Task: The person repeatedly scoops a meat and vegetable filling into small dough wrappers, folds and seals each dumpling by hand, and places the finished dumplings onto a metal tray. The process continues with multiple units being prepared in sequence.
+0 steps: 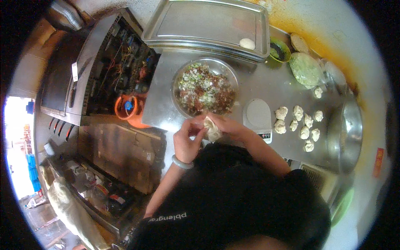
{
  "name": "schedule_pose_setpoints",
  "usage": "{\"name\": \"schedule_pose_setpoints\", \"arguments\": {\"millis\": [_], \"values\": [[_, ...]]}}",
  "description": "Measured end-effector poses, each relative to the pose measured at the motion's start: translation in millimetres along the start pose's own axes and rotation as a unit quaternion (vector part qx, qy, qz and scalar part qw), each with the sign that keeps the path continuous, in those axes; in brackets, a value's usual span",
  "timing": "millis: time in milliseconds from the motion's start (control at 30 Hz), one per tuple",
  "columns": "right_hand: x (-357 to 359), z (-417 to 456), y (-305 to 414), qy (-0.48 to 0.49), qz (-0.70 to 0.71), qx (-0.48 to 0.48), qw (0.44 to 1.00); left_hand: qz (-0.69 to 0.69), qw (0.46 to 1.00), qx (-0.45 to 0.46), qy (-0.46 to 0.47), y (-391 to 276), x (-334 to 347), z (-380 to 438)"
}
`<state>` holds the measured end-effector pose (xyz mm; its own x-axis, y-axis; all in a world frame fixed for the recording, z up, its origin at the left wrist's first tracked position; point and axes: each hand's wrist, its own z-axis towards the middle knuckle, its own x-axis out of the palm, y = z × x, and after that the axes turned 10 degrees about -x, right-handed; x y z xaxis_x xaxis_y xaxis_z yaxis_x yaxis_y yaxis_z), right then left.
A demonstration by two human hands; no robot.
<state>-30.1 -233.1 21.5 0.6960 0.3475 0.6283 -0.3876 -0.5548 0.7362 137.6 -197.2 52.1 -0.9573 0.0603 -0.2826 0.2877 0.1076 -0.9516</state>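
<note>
Both hands meet at the near rim of a steel bowl (236, 81) filled with dark minced filling and chopped pale and green vegetables. My left hand (189, 139), with a pale bangle (182, 162) at the wrist, pinches a piece of dough (213, 129) between thumb and fingers. My right hand (225, 125) holds the same dough from the other side. The dough looks folded and gathered. To the right of the hands lies a white kitchen scale (258, 114). Several dough pieces (304, 132) are spread on the steel table farther right.
Stacked metal trays (203, 18) stand behind the bowl, with one smooth dough ball (247, 43) on top. A green bowl (279, 50), a plastic bag of green stuff (304, 70) and a large steel basin (345, 134) stand at the right. An orange gas cylinder (137, 115) is beside the table's left edge.
</note>
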Motion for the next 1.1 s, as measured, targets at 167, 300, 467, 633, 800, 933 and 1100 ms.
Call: {"name": "schedule_pose_setpoints", "arguments": {"millis": [167, 300, 467, 633, 800, 933, 1100], "values": [[0, -14, 24, -0.024, -0.091, -0.048, 0.994, -0.147, 0.985, -0.088, 0.036, 7, -6, 4], [13, -21, 11, -0.011, -0.057, -0.065, 0.996, -0.204, 0.972, -0.104, 0.058, 13, 2, 6], [10, -13, -12, -0.061, -0.123, -0.104, 0.985, -0.001, 1.000, -0.025, 0.006, 19, 3, 3], [25, -9, -23, -0.138, -0.058, -0.171, 0.974, 0.199, 0.968, 0.144, -0.054, -15, 5, 3], [9, -10, -21, -0.114, -0.142, -0.182, 0.966, 0.131, 0.986, 0.102, -0.026, 1, 1, 4], [12, -14, -4, -0.151, 0.102, -0.025, 0.983, 0.057, 0.998, 0.005, 0.026, -14, -8, 4], [1, -13, -12, -0.086, 0.164, 0.007, 0.983, 0.016, 0.996, -0.022, 0.080, -20, 0, 6]]}}
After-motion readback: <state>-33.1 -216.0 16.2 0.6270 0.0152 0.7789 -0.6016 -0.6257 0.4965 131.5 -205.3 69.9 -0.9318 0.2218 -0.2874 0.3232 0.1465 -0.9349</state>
